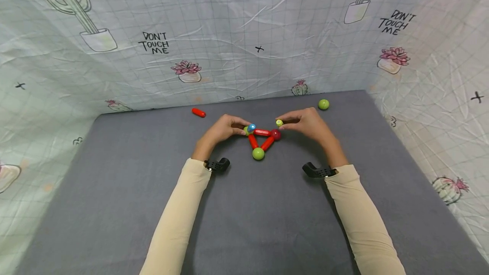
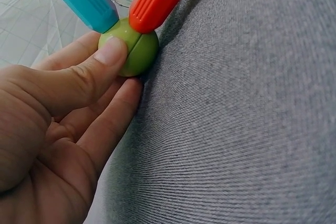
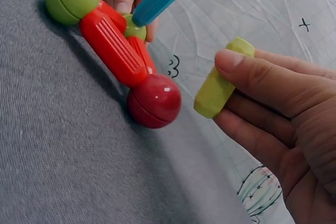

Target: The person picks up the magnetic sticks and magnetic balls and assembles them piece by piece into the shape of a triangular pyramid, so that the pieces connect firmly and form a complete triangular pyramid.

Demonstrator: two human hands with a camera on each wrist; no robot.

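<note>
A triangle of three red rods lies on the grey tabletop, joined at its corners by balls. At its back left corner my left hand pinches a green ball between thumb and fingers. From that ball a blue rod sticks up. A dark red ball forms the right corner, and another green ball the front one. My right hand holds a short yellow-green rod between thumb and fingers, just above the red ball and apart from it.
A loose red rod lies at the back left of the grey tabletop. Near the back right edge sits a loose green ball. A patterned cloth hangs behind the table and along its sides.
</note>
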